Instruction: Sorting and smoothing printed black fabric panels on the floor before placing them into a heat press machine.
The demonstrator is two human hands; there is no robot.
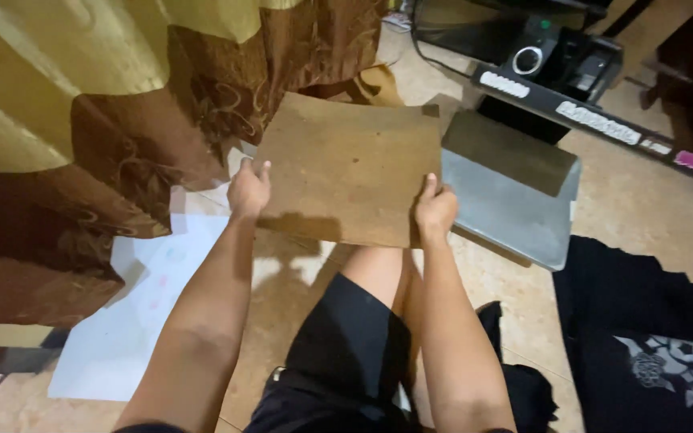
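A brown square sheet (346,164), thin and stiff-looking, is held up in front of me above the floor. My left hand (248,191) grips its near left corner, thumb on top. My right hand (435,210) pinches its near right corner. The sheet's far right corner overlaps the grey flat platen (515,204) of a heat press lying on the floor to the right. My bent knee in black shorts (354,337) shows below the sheet.
A gold and brown curtain (122,104) hangs at the left. White paper sheets (134,309) lie on the tan tiled floor under it. A black printed shirt (651,337) lies at the right. The black heat press body (539,56) stands at the back.
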